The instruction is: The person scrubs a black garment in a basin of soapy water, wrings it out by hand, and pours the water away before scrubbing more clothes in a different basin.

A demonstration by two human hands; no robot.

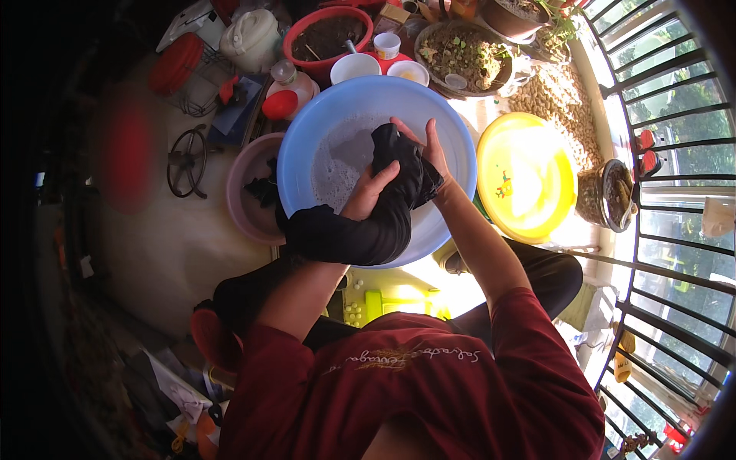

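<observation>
Hands, left hand [369,192], right hand [426,147], apparently gripping black garment [383,222], over blue basin [307,146]

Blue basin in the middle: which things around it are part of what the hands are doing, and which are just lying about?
In use:
- left hand and right hand, both gripping the black cloth
- blue basin with soapy water

Lying about:
- yellow basin
- pink basin holding dark cloth
- red pot of soil
- plant pot
- white cups

The wet black cloth [383,207] hides the palm of the left hand [368,192]. A blurry round red thing [126,153] is too fuzzy to tell. The pale purple plastic bowl [245,199] sits half hidden behind the big blue plastic basin [307,153].
</observation>
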